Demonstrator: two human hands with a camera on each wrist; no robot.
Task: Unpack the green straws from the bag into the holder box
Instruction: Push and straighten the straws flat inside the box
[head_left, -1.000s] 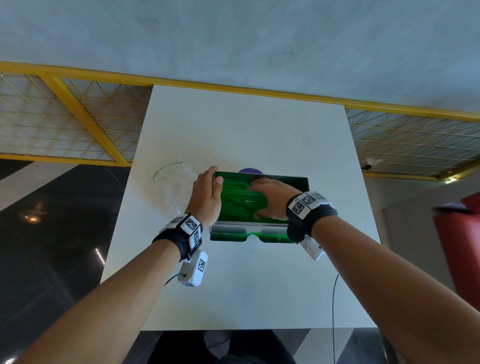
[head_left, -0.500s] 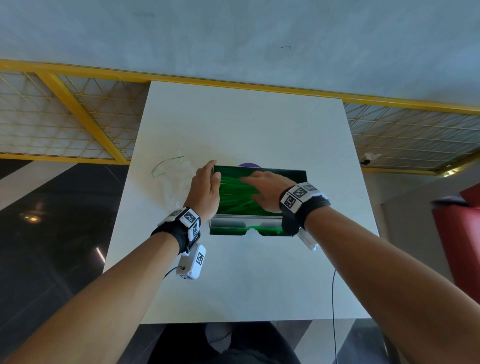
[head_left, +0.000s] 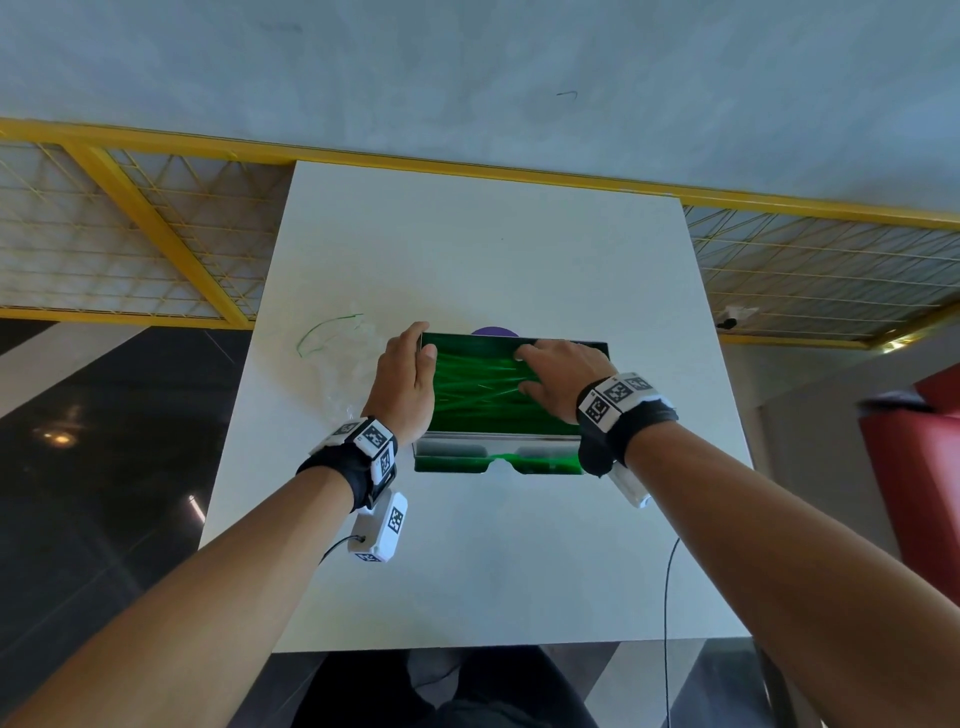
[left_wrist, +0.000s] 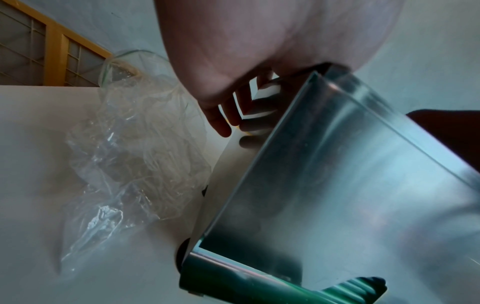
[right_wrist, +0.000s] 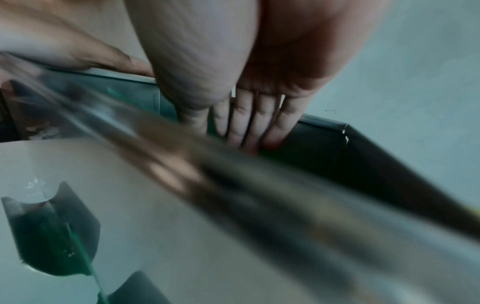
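Note:
The shiny metal holder box (head_left: 467, 446) stands mid-table, its top filled with green straws (head_left: 478, 395); more green shows in its front slot. My left hand (head_left: 422, 340) holds the box's left wall, thumb hooked over the rim, fingers (left_wrist: 221, 119) hanging down outside the wall (left_wrist: 337, 185). My right hand (head_left: 524, 370) lies inside the box with straight fingers (right_wrist: 249, 127) pressing on the straws, which the blurred right wrist view barely shows. The clear bag (head_left: 348, 364) lies crumpled and empty left of the box (left_wrist: 130, 154).
A purple object (head_left: 493, 331) peeks out behind the box. The white table (head_left: 467, 571) ends close to my body, with a yellow mesh railing (head_left: 156, 249) beyond its far and side edges. A red object (head_left: 924, 467) stands at the right.
My right hand has shifted slightly over the straws and its fingers have flattened. The left hand keeps its hold on the box's left wall.

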